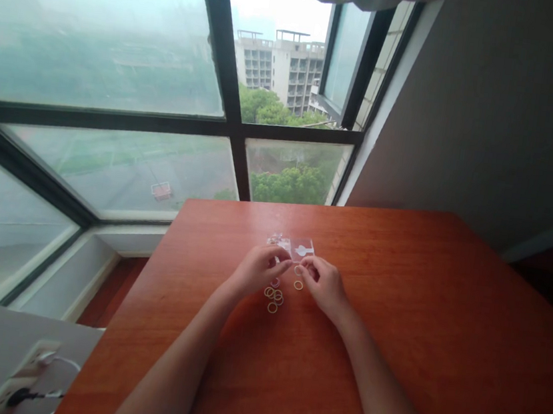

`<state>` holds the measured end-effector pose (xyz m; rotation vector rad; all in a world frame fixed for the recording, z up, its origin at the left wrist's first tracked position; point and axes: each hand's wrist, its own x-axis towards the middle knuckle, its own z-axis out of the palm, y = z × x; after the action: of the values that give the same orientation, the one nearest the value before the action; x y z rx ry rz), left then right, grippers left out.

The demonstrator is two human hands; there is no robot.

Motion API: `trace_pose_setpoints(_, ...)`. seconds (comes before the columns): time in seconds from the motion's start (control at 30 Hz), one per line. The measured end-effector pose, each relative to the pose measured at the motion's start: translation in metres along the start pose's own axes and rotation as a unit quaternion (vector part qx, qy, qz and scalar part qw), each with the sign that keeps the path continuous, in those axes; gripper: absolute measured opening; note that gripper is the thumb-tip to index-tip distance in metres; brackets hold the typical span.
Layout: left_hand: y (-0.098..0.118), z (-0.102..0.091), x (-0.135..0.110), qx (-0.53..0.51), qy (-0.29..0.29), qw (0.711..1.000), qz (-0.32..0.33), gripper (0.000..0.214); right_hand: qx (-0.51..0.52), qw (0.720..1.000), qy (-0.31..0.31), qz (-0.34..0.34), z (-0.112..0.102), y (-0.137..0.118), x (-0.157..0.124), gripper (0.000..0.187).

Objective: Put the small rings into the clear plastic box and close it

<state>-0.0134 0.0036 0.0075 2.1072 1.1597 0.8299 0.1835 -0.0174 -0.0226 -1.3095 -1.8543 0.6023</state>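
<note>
My left hand point(259, 269) is above the table, thumb and fingertips pinched together. Close to its right, my right hand point(325, 283) is also closed in a pinch, the two sets of fingertips almost meeting. Whatever they hold is too small to make out. Below my left hand lies a group of several thin yellowish rings point(273, 303), some overlapping. A pinkish ring point(275, 283) is partly under the left fingers. Another yellowish ring point(298, 285) lies on its own between the hands. Just beyond the fingertips is a clear plastic packet point(304, 242) with a whitish shape on it.
Small shiny pieces point(275, 239) lie left of the packet. The reddish-brown wooden table point(425, 306) reaches to a dark-framed window point(236, 125) with one open pane. At the lower left, plugs sit in a wall socket point(23, 377).
</note>
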Motion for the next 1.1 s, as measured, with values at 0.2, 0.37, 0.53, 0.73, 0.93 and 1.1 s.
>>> trace_pose_setpoints(0.2,0.005,0.01,0.001,-0.022,-0.018,1.0,0.003,0.013,0.005,1.0,-0.003,-0.009,-0.001,-0.002,0.0,0.015)
trace_pose_setpoints(0.37,0.003,0.009,0.001,-0.033,-0.022,0.999,-0.003,0.012,0.001,1.0,-0.008,-0.01,-0.001,-0.004,-0.001,0.017)
trace_pose_setpoints(0.53,0.003,0.01,0.001,-0.014,-0.02,1.0,-0.001,0.009,0.003,1.0,-0.01,-0.02,0.001,-0.003,-0.001,0.015)
trace_pose_setpoints(0.73,-0.011,-0.005,0.001,0.05,0.054,0.997,-0.021,0.008,-0.007,1.0,-0.004,-0.01,0.001,0.001,0.0,0.013)
trace_pose_setpoints(0.93,-0.03,-0.019,-0.002,0.09,0.104,0.988,-0.065,0.012,-0.032,0.996,-0.085,0.004,0.0,0.008,-0.002,0.008)
trace_pose_setpoints(1.1,-0.034,-0.017,-0.003,0.097,0.099,0.987,-0.08,0.013,-0.039,0.993,-0.108,0.011,-0.004,0.009,-0.003,0.008)
